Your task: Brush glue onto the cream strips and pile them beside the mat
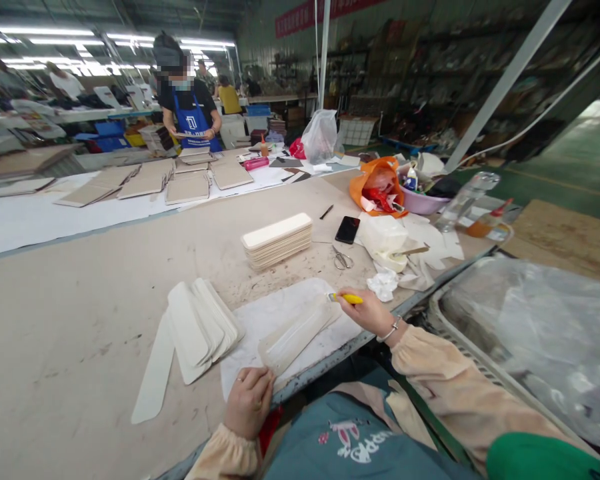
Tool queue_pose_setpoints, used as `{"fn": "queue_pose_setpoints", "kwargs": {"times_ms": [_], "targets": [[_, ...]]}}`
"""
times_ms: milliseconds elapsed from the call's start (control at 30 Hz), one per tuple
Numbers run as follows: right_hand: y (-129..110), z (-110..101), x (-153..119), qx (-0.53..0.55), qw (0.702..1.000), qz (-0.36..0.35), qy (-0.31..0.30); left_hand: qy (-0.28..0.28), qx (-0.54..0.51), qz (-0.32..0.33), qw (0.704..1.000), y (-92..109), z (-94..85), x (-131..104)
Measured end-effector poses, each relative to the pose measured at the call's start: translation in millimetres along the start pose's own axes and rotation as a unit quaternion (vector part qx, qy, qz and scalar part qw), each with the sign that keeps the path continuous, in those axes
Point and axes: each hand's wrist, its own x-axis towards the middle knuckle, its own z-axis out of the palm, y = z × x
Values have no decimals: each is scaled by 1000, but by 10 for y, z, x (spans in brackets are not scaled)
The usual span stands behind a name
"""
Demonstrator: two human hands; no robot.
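The tabletop (70,300) spreads leftward; by its edge (320,369) left hand (250,401) curls closed, right hand (370,312) grips yellow brush (349,299).

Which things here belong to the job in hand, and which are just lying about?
Likely the job's: yellow-handled brush in the right hand; strip under it; white sheet beneath; fanned strips; stacked strips.

Probably just lying about: phone; orange bag; purple basin; clear bottle.

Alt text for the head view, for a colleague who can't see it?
The right hand holds a yellow-handled brush at the far end of a pale strip on white paper; the left hand is by its near end. Fanned white strips lie left; a strip stack, scissors and smartphone sit beyond.
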Motion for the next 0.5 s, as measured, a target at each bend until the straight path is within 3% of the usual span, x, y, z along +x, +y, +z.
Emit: {"fn": "queue_pose_setpoints", "kwargs": {"times_ms": [100, 300, 400, 500], "targets": [[-78, 106, -57, -93, 994, -49, -19, 0, -4, -1, 1000, 10, -10, 9], [-402, 598, -255, -215, 950, -146, -174, 0, -10, -6, 1000, 16, -25, 22], [-655, 712, -361, -174, 948, -197, -182, -1, -4, 1, 1000, 8, -28, 26], [-760, 650, -373, -127, 959, -207, -148, -2, -3, 6, 1000, 4, -26, 31]]}}
